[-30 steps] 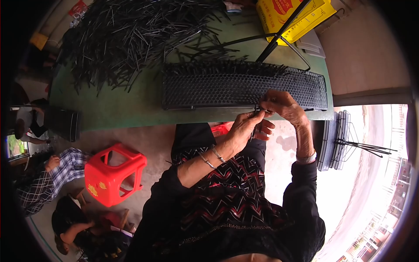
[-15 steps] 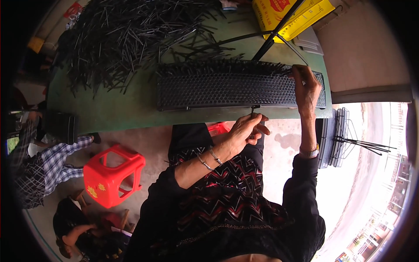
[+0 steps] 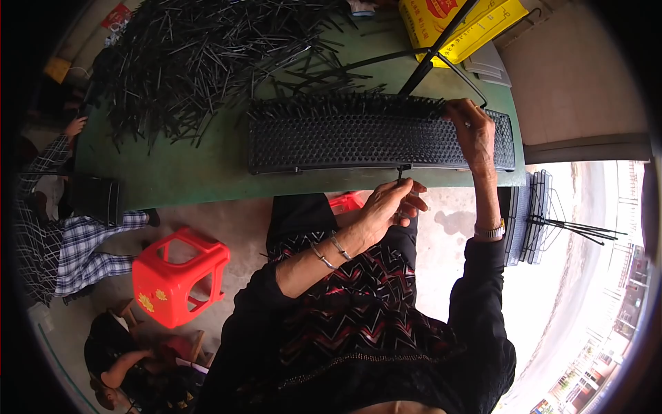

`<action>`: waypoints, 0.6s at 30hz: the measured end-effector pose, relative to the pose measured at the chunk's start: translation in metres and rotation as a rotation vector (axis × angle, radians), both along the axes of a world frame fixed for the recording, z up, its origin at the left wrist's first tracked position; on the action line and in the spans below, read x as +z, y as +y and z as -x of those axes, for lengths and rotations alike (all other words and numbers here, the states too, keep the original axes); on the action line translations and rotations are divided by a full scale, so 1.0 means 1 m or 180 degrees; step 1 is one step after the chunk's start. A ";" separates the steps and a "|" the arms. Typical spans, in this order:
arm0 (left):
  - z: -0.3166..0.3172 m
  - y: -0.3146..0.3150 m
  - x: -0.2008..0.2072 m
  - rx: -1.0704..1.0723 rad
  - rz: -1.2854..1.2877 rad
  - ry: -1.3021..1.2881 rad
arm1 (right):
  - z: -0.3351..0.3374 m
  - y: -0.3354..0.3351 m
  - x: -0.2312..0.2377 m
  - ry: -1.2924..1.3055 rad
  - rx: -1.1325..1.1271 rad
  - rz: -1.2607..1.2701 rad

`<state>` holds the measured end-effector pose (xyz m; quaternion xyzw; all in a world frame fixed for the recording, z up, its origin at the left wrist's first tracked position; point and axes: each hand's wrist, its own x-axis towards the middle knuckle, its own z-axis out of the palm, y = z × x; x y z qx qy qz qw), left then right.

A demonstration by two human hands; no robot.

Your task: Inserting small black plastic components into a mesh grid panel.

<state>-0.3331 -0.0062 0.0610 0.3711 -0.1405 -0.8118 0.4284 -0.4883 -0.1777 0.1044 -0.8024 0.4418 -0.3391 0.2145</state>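
Observation:
A long black perforated block lies along the near edge of the green table, its top covered with rows of round holes. Thin black sticks stand upright in a dense row along its far side. At the right end of that row is my right hand, its fingertips closed together at the sticks; what they pinch is hidden. My left hand is below the block's front edge. Its thumb and forefinger close on a small black stick-like piece, which reaches up to that edge. The other fingers curl loosely.
A large heap of loose black sticks covers the far left of the green table. Behind the block are a black metal stand and a yellow bag. A red stool and other people are at the left.
My right hand has shifted a little left along the row of sticks. The left hand stays nearly still. At the far left, another person's hand has come to the table's edge.

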 end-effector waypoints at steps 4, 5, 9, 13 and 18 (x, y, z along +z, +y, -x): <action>-0.003 0.001 0.013 0.0030 -0.0098 -0.0083 | -0.004 0.004 -0.002 0.0306 -0.0010 0.0564; -0.003 0.001 0.014 -0.0001 -0.0077 -0.0059 | -0.004 0.005 -0.004 0.0369 -0.0046 0.0745; -0.005 0.000 0.008 -0.0058 0.0031 0.0083 | -0.008 0.010 -0.007 0.0484 -0.0221 0.0955; -0.004 0.000 0.011 -0.0062 -0.0048 0.0001 | -0.005 0.011 -0.015 0.0474 -0.0501 0.0669; -0.003 -0.002 0.015 -0.0068 0.0114 -0.0071 | 0.000 0.015 -0.017 0.0718 -0.0821 0.0704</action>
